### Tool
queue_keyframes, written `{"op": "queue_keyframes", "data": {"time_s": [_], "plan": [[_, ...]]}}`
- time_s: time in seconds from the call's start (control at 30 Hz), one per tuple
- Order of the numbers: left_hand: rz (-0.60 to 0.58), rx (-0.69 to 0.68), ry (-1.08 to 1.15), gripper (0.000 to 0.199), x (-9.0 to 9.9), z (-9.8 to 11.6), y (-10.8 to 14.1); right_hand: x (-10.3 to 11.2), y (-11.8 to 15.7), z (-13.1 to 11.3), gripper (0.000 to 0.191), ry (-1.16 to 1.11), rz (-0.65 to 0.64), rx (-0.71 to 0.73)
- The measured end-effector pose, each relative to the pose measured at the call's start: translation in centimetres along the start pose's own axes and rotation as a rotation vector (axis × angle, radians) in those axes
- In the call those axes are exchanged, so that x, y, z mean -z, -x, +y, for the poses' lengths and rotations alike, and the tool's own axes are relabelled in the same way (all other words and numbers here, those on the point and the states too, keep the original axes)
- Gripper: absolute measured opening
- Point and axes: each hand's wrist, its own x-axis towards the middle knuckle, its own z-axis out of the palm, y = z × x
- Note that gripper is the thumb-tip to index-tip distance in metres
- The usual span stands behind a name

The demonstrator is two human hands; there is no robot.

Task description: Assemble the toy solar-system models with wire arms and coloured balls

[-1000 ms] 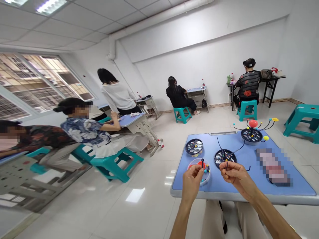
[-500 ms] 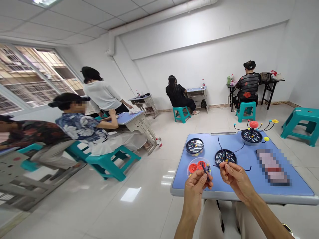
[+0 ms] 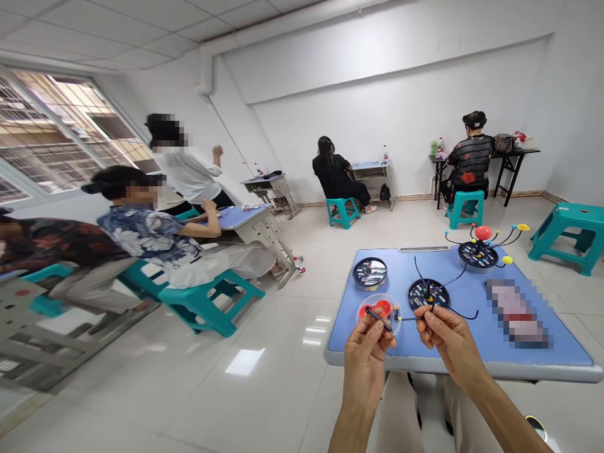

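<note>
Between the fingertips of my left hand [image 3: 367, 352] is a short black rod [image 3: 379, 319], tilted over a clear round dish [image 3: 361, 303] with red half-shells [image 3: 384, 307] and small yellow and dark pieces. My right hand [image 3: 446, 333] pinches a thin black arm near the hub of a round black base [image 3: 430, 294]; several curved black arms [image 3: 460, 277] spread out from it. Behind on the right stands a model with a red ball [image 3: 482, 233], coloured small balls and a black base [image 3: 477, 255]. Another black disc [image 3: 370, 272] lies at the back left.
The blue tabletop [image 3: 476, 343] bears a blurred flat object [image 3: 519, 314] at the right. A green stool [image 3: 569, 233] stands beyond the right edge. Several people sit or stand at other desks to the left and along the back wall.
The black rod in my left hand has tipped from steep to slanting up left, and that hand has shifted slightly left. The standing person in white has raised a hand.
</note>
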Motion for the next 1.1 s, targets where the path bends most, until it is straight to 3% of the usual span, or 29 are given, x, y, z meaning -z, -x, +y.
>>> {"op": "queue_keyframes", "data": {"time_s": [0.2, 0.37, 0.57, 0.77, 1.1], "plan": [[0.073, 0.016, 0.073, 0.029, 0.2, -0.5, 0.3, -0.5, 1.0, 0.4, 0.024, 0.094, -0.03, 0.117], [0.048, 0.036, 0.068, 0.029, 0.4, -0.8, 0.4, -0.6, 1.2, 0.8, 0.022, 0.154, -0.005, 0.182], [0.011, -0.112, -0.094, 0.028, 0.3, -1.0, 0.8, -0.5, 1.2, 1.1, 0.023, 0.191, 0.031, 0.195], [0.078, -0.206, -0.255, 0.065, 0.6, -1.4, 1.0, -0.2, 1.2, 1.5, 0.026, 0.254, 0.063, 0.215], [0.117, -0.219, -0.26, 0.052, 2.5, -1.2, 0.5, -0.7, 1.2, 2.1, 0.033, 0.207, 0.085, 0.175]]}}
